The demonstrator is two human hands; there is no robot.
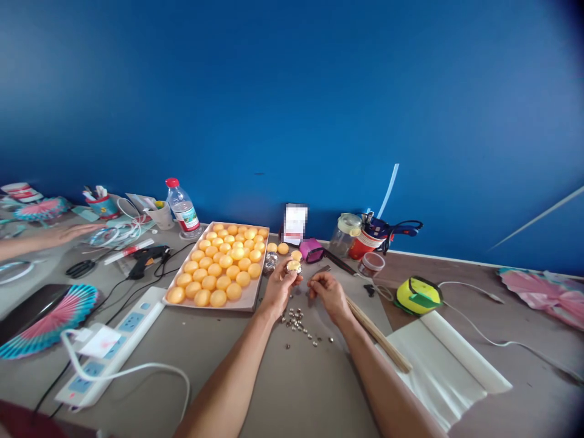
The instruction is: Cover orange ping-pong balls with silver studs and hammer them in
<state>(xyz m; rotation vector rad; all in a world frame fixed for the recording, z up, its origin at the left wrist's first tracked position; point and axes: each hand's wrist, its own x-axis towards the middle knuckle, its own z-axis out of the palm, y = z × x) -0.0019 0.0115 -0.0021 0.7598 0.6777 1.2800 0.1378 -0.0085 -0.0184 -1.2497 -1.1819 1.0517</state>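
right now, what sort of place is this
Probably a craft workspace: there's a box of orange balls, scattered small shiny pieces and what looks like a glue gun.

From the wearer's head, one view faces forward and down, close above the left hand point(278, 292) and right hand point(331, 294), across the counter point(298, 389) to a blue wall point(292, 109).

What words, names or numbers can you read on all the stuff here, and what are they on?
None can be read for sure.
Drink bottle label: has printing, but too small and blurred to read.
Upright white panel by the wall: blotted into squares, so unreadable.
Power strip: any marks are too small to read.
Red-and-blue pen cup: the pattern is too blurred to tell if it has words.
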